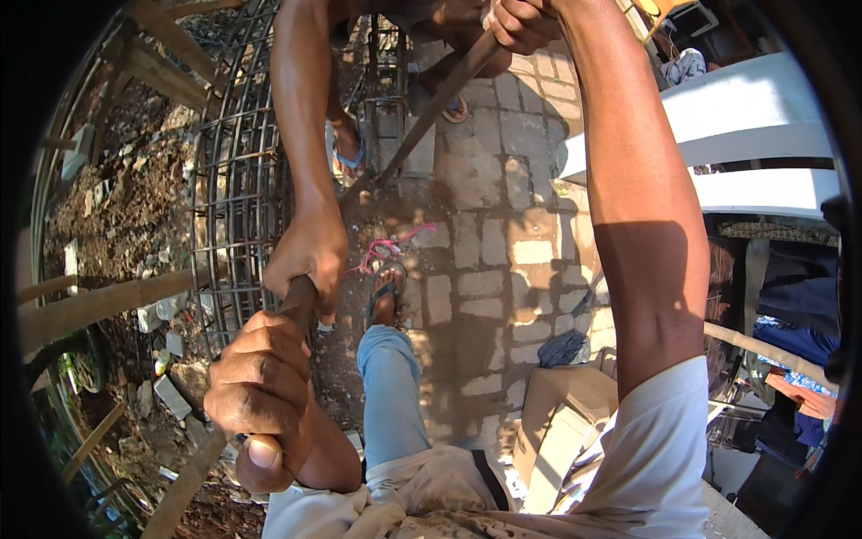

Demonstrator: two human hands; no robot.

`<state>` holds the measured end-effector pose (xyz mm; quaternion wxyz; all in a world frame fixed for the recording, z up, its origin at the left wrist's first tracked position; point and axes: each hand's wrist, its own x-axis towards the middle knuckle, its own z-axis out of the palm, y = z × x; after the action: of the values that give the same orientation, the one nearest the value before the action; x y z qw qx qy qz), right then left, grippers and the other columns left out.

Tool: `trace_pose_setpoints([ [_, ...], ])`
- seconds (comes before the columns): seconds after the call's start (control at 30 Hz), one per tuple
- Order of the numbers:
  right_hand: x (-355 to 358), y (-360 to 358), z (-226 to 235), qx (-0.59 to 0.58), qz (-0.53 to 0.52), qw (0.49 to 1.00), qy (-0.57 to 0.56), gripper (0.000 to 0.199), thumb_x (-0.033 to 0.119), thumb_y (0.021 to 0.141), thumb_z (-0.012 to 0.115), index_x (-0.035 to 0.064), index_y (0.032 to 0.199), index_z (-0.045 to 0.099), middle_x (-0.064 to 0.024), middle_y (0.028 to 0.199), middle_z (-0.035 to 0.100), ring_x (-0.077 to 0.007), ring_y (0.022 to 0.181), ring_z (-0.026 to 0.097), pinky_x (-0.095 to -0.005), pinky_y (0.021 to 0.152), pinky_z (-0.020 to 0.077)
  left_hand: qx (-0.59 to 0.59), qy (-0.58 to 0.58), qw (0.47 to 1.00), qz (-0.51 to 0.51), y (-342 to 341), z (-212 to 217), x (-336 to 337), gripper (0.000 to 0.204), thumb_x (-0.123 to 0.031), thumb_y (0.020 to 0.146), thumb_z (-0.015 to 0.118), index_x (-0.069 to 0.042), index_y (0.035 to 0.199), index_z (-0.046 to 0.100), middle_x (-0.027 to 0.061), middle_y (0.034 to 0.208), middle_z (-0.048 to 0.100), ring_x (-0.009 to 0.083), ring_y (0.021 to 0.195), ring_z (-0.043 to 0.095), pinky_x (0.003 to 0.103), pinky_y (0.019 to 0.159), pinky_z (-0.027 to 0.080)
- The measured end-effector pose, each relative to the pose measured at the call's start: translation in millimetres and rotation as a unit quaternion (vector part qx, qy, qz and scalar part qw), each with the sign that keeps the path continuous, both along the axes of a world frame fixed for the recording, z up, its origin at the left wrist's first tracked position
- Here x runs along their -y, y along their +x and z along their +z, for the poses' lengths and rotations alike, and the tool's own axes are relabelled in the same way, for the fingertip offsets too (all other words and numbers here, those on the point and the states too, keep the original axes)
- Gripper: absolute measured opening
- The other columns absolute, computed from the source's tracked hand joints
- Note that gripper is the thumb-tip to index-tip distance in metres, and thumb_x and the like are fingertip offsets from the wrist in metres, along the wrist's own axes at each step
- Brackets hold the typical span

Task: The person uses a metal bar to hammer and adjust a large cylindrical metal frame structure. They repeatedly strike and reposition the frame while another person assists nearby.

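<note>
From the head view, your left hand (260, 395) is clenched round the near end of the long rusty steel bar (431, 108), and your right hand (521, 22) grips it higher. It slants over the paved stone ground (503, 180), beside the grey rebar cage (238, 189). Another person's hand (310, 251) holds it too, so lever steadily and together.

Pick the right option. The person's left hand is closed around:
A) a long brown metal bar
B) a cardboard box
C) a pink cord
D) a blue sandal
A: the left hand is clenched in a fist around the lower end of the long brown metal bar. The right hand grips the same bar farther along, and the pink cord lies untouched on the paving.
</note>
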<state>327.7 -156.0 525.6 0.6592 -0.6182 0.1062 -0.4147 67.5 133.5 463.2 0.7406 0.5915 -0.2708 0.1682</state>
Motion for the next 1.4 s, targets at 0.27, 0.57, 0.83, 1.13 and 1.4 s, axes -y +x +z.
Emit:
trace_pose_setpoints([
  [0.27,3.2,63.7,-22.2,0.024,0.056,0.998,0.024,0.047,0.043,0.09,0.047,0.0035,0.065,0.053,-0.0106,0.052,0.049,-0.0231,0.049,0.054,-0.0405,0.044,0.0415,0.007,-0.018,1.0,-0.011,34.3,19.0,13.5,0.036,-0.035,0.08,0.06,-0.016,0.051,0.051,-0.0057,0.042,0.042,0.0108,0.039,0.04,0.028,0.05,0.036],
  [0.57,-9.7,53.5,-37.9,0.009,0.054,0.999,0.001,0.041,0.04,0.089,0.052,0.0037,0.069,0.053,-0.0092,0.052,0.048,-0.0217,0.047,0.053,-0.0389,0.042,0.0428,-0.03,0.018,0.999,0.006,17.0,24.5,26.1,0.033,-0.033,0.076,0.058,-0.015,0.049,0.05,-0.0027,0.042,0.042,0.0138,0.04,0.039,0.032,0.053,0.037],
  [0.83,-21.2,104.4,-46.3,0.013,0.106,0.994,-0.003,0.037,0.037,0.088,0.056,0.004,0.072,0.053,-0.008,0.053,0.047,-0.0204,0.046,0.052,-0.0375,0.041,0.0438,0.053,0.052,0.99,-0.119,38.3,16.9,2.5,0.021,-0.025,0.073,0.062,-0.011,0.058,0.053,0.0002,0.053,0.052,0.0152,0.052,0.057,0.033,0.054,0.036],
  [1.13,-3.0,157.6,-49.7,-0.011,0.138,0.99,-0.01,0.033,0.034,0.088,0.061,0.0042,0.076,0.054,-0.0066,0.053,0.047,-0.019,0.044,0.051,-0.036,0.039,0.0451,0.034,0.004,0.998,-0.055,56.7,18.3,8.1,0.025,-0.024,0.079,0.06,-0.014,0.057,0.053,-0.0022,0.051,0.052,0.011,0.046,0.051,0.027,0.049,0.041],
  [1.4,44.1,168.0,-31.4,-0.056,0.142,0.988,0.006,0.031,0.032,0.087,0.066,0.0044,0.079,0.054,-0.0054,0.053,0.046,-0.0177,0.043,0.05,-0.0346,0.038,0.0461,-0.038,0.036,0.998,-0.038,57.1,40.8,28.1,0.036,-0.036,0.078,0.058,-0.012,0.053,0.052,-0.0013,0.044,0.047,0.0139,0.041,0.044,0.031,0.05,0.04],
])
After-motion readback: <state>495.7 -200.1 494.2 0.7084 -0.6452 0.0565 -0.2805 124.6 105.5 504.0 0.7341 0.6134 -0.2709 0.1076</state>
